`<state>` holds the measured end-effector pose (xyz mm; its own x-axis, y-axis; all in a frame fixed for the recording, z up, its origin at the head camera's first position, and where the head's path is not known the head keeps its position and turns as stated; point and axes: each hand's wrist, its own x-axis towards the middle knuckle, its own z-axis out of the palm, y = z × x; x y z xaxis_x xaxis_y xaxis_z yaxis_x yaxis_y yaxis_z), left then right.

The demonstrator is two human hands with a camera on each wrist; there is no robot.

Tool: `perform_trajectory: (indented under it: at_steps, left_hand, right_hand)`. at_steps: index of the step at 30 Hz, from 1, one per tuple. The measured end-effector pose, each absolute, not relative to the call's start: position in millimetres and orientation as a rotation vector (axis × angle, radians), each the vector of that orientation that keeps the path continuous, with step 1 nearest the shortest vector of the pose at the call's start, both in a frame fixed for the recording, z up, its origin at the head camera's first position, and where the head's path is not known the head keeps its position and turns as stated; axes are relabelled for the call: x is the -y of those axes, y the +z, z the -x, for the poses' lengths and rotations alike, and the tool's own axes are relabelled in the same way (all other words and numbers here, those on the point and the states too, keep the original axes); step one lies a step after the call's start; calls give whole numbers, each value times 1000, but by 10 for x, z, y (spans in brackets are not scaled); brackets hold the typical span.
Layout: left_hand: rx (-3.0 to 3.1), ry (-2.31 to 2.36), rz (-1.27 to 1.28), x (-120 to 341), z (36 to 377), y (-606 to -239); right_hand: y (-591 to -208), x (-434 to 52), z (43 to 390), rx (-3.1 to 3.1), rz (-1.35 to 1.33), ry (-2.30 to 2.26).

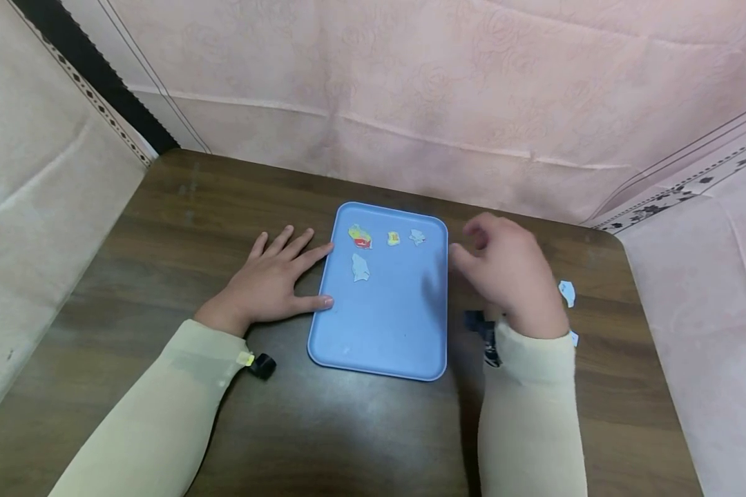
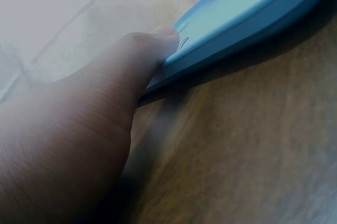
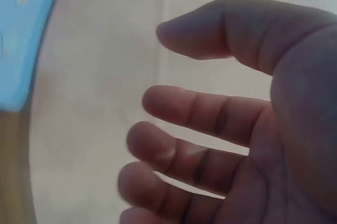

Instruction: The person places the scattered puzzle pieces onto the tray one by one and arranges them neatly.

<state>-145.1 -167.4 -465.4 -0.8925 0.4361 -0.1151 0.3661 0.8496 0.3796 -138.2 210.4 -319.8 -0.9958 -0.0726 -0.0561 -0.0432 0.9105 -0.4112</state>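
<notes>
A light blue tray (image 1: 385, 324) lies on the dark wooden table (image 1: 161, 228). Several small torn paper scraps lie near its far end: a red-and-yellow one (image 1: 360, 237), a yellow one (image 1: 394, 239) and a pale one (image 1: 360, 268). My left hand (image 1: 273, 279) lies flat on the table with fingers spread, its thumb (image 2: 152, 50) touching the tray's left rim (image 2: 237, 40). Just off the tray's right edge hovers my right hand (image 1: 503, 273), blurred, with relaxed fingers (image 3: 179, 145) holding nothing.
Two more paper scraps (image 1: 567, 292) lie on the table to the right of my right hand. Pink cloth (image 1: 472, 103) hangs behind the table and drapes both sides. A small black object (image 1: 263, 366) sits by my left wrist.
</notes>
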Motion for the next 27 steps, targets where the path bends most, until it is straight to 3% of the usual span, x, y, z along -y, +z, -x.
perform_trajectory:
  at_steps: [14, 27]
  left_hand:
    - [-2831, 512, -618, 1676, 1460, -4668]
    - [-2829, 521, -609, 1680, 1467, -4681]
  right_hand:
    - [-3273, -3047, 1400, -2887, -277, -622]
    - [-3620, -3392, 1547, -2795, -396, -665]
